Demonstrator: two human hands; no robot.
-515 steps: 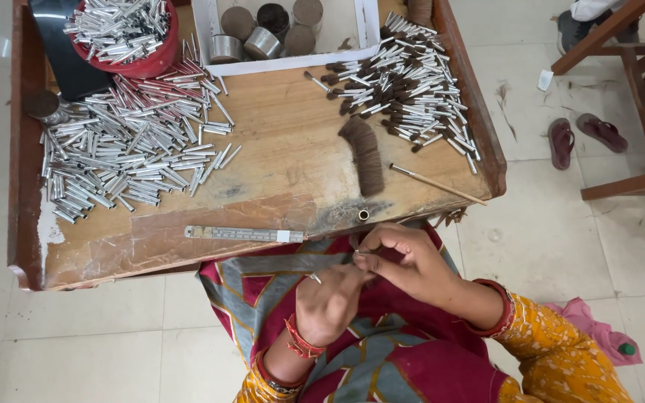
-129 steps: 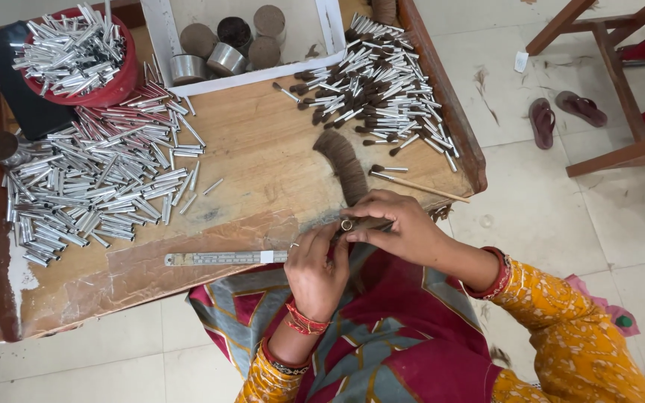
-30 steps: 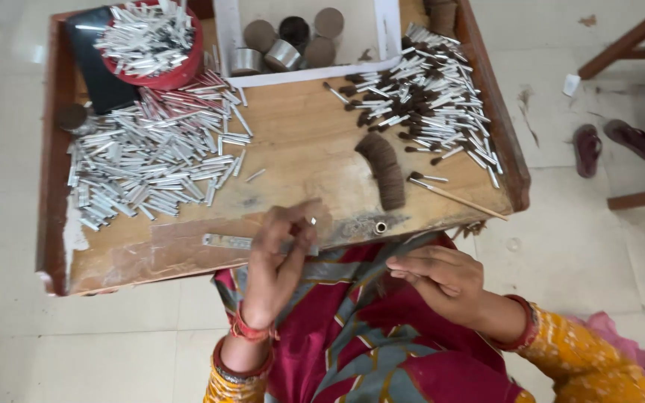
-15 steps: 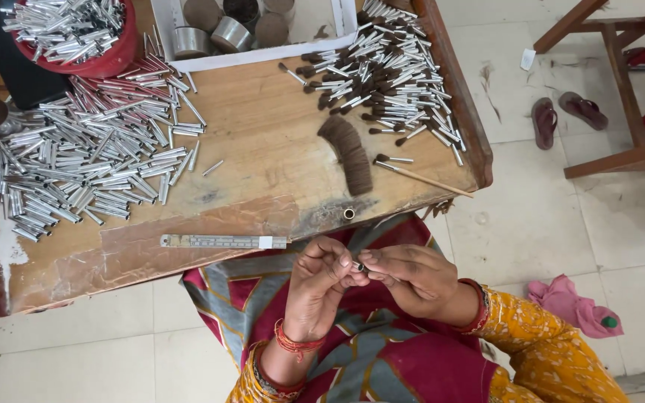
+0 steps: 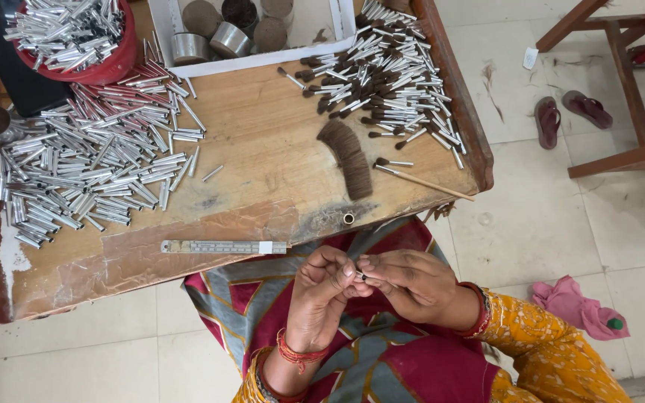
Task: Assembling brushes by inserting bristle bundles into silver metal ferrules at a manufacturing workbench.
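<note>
Silver metal tube (image 5: pixel 365 277), small and thin, sits pinched between the fingertips of both hands, over the lap just off the near edge of the wooden table (image 5: pixel 263 142). Head view only.

Left hand (image 5: pixel 324 287): fingers curled shut, tips closed on the tube from the 9 o'clock side. Right hand (image 5: pixel 412 285): thumb and forefinger closed on the same tube from the 3 o'clock side. Fingertips of the two hands touch. Whether hair is in the tube end: cannot tell, too small.

Change against half a second ago: hands in the same joined pinch, same place over the lap; no visible shift in grip. Against one second ago: the left hand was then up at the table edge near the metal ruler (image 5: pixel 224 246) and the right hand lay apart on the lap; both have since come together.

Surroundings, clock positions taken from the hands:
- Ruler at 10 o'clock, flat along the table's near edge.
- Loose pile of silver tubes (image 5: pixel 91 172) further out at 10 o'clock.
- Red bowl (image 5: pixel 117 63) heaped with more tubes at 11 o'clock, far corner.
- Curved strip of dark hair (image 5: pixel 349 157) at 12 o'clock.
- Pile of finished brush heads (image 5: pixel 390 78) at 1 o'clock.
- Thin wooden stick (image 5: pixel 427 183) lying just beside the hair strip.
- White tray (image 5: pixel 251 60) with round tins at 12 o'clock, far edge.
</note>
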